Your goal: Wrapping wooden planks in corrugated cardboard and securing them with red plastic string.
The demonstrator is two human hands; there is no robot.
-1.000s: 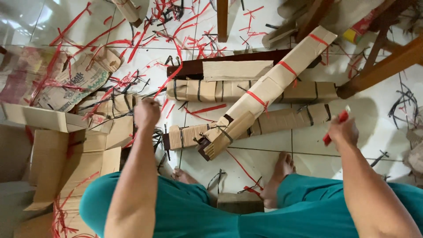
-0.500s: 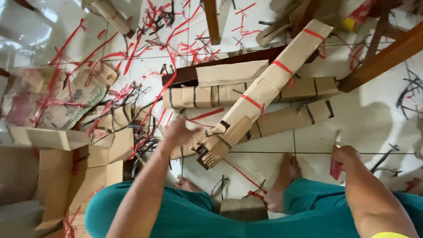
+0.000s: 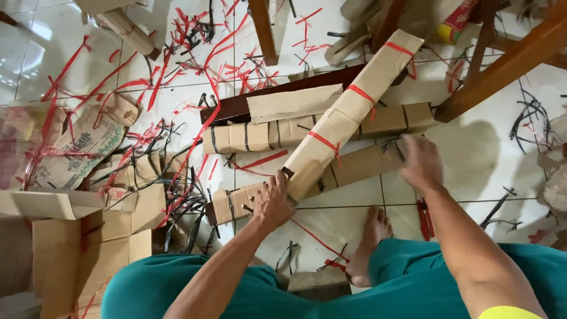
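Observation:
My left hand (image 3: 273, 202) grips the lower end of a long cardboard bundle with red straps (image 3: 354, 103), which slants up to the right over other bundles. My right hand (image 3: 420, 162), blurred and with its fingers spread, hovers over the right end of a flat cardboard bundle tied with black straps (image 3: 354, 167). A red-handled tool (image 3: 424, 214) lies on the tile beside my right forearm. A second black-strapped bundle (image 3: 260, 136) lies behind, with a ribbed cardboard sheet (image 3: 292, 103) on it.
Open cardboard boxes (image 3: 59, 236) stand at the left. Cut red straps (image 3: 195, 77) and black straps (image 3: 528, 115) litter the white tiles. Wooden furniture legs (image 3: 508, 65) cross the upper right, with another leg (image 3: 263, 29) at the top. My bare foot (image 3: 369, 239) rests below the bundles.
My right hand has put the red-handled tool down on the floor and moved up-left to the black-strapped bundle. My left hand has reached forward and taken the end of the red-strapped bundle.

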